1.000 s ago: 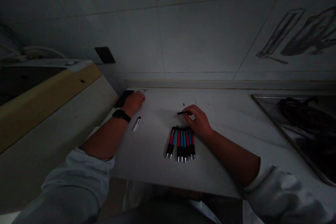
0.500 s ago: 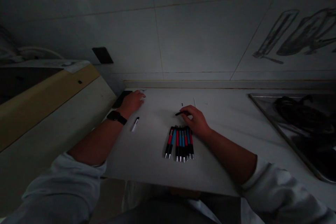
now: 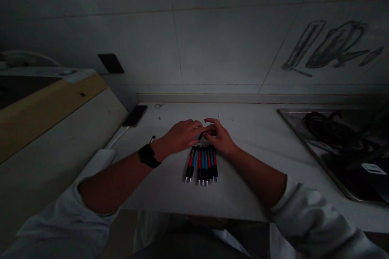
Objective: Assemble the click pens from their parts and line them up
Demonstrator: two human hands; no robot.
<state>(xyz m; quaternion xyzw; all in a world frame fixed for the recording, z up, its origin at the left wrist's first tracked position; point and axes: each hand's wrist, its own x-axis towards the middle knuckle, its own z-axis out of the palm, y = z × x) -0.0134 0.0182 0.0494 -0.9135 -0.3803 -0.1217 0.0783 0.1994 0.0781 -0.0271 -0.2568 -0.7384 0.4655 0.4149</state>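
Note:
Between my two hands is a short black pen barrel piece (image 3: 200, 136), pinched in the fingers of my right hand (image 3: 221, 137). My left hand (image 3: 181, 135) has its fingers curled up against it; whether they grip the piece or something tiny is hidden. Just below both hands lies a row of red and blue pens (image 3: 203, 166) with black grips, their metal tips toward me. A tiny dark part (image 3: 205, 121) shows by my right index fingertip. Behind my left wrist a black-ended pen (image 3: 152, 139) is mostly covered.
A phone (image 3: 135, 115) with a white cable (image 3: 118, 136) lies at the counter's back left. A thin white stick (image 3: 219, 117), a small ring-like loop (image 3: 158, 106) and a speck-like part (image 3: 159, 118) lie toward the wall. A stove (image 3: 310, 149) borders the right side.
My left hand has moved right and toward me, from beside the phone to my right hand. The phone is now uncovered, and the white pen is mostly hidden. My right hand keeps the black piece.

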